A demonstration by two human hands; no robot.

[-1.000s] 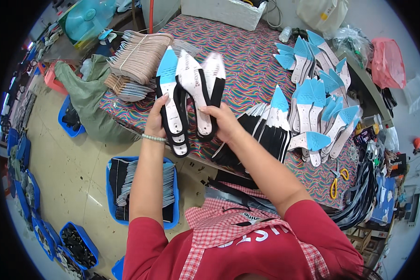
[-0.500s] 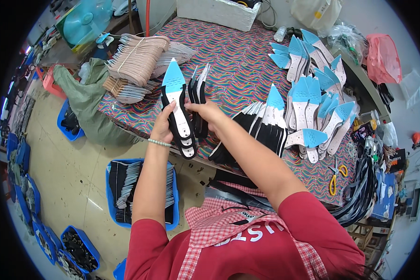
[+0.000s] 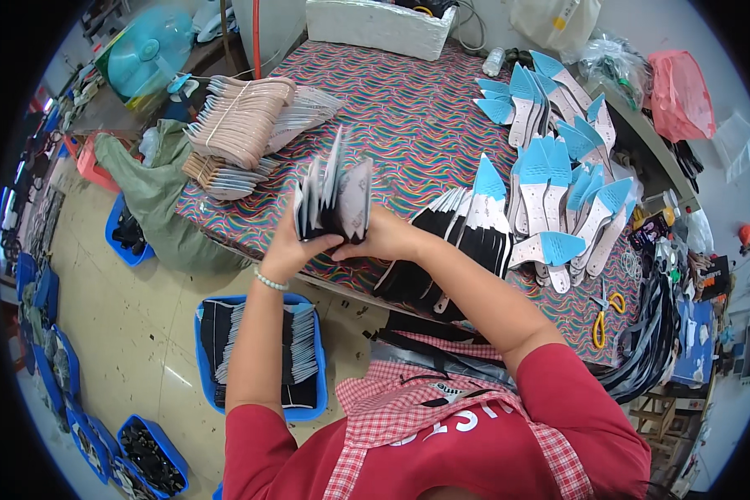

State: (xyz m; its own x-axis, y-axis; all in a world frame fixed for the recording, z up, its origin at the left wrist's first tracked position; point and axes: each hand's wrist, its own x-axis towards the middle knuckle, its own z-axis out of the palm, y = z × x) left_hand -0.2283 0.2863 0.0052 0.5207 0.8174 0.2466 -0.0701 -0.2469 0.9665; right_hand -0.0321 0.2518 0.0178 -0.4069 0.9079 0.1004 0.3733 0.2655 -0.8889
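Over the near edge of the table, my left hand [image 3: 287, 247] and my right hand [image 3: 385, 237] are closed around a bundle of pointed shoe insole boards [image 3: 356, 198]. The boards stand on edge, slightly fanned, grey-white sides showing and black edging at the bottom. Both thumbs meet at the near end of the bundle; some fingers are hidden behind it. Just right of my right hand lies a row of black-edged insole boards [image 3: 467, 242], the top one with a blue pointed tip. Beyond it are piles of white insole boards with blue tips [image 3: 546, 171].
Beige insole boards tied in a bundle [image 3: 240, 121] lie at the table's left. Yellow-handled scissors [image 3: 600, 325] rest near the right edge beside black strips [image 3: 654, 333]. Below the table stands a blue crate [image 3: 322, 383] of boards. A white foam box [image 3: 379, 29] sits at the back.
The boards, held apart in two groups before, are now together in one bundle and turned, so the blue tip no longer shows. My hands have come together around their near end.
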